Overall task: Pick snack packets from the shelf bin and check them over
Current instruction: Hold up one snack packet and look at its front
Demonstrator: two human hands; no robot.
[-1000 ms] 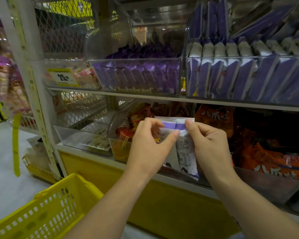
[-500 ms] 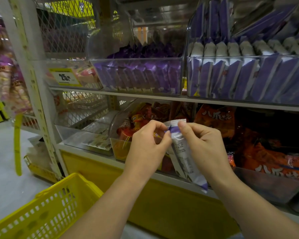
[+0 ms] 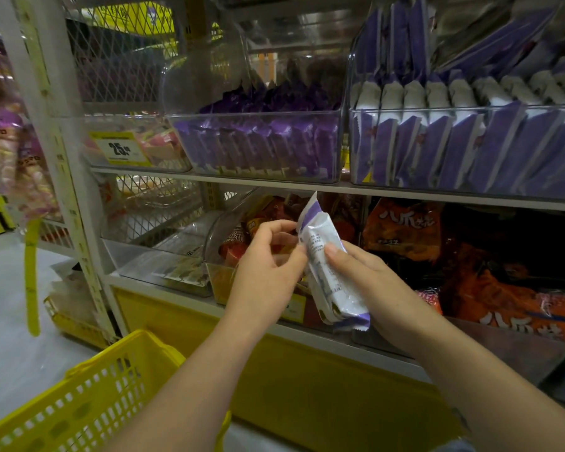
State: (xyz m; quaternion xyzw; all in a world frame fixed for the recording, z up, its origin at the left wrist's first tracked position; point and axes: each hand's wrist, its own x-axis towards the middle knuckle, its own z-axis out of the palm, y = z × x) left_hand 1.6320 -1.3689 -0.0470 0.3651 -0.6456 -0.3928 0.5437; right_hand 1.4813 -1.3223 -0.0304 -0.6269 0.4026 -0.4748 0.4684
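A white and purple snack packet [image 3: 328, 272] stands nearly upright in front of the lower shelf, its printed back facing me. My right hand [image 3: 362, 282] grips its middle from the right, thumb across the print. My left hand [image 3: 268, 272] is beside the packet's left edge with curled fingers touching near its upper part. Above, a clear shelf bin [image 3: 463, 148] holds several matching purple and white packets in a row. A second clear bin [image 3: 258, 145] to its left holds several darker purple packets.
A yellow shopping basket [image 3: 79, 402] sits at lower left below my left arm. Orange snack bags [image 3: 503, 288] fill the lower shelf on the right, red packets [image 3: 238, 243] a curved bin behind my left hand. A yellow price tag [image 3: 119, 148] marks the upper shelf's left.
The packet has turned from flat and face-on, held by both hands at its top edge, to nearly upright edge-on. My right hand has slid down to its middle.
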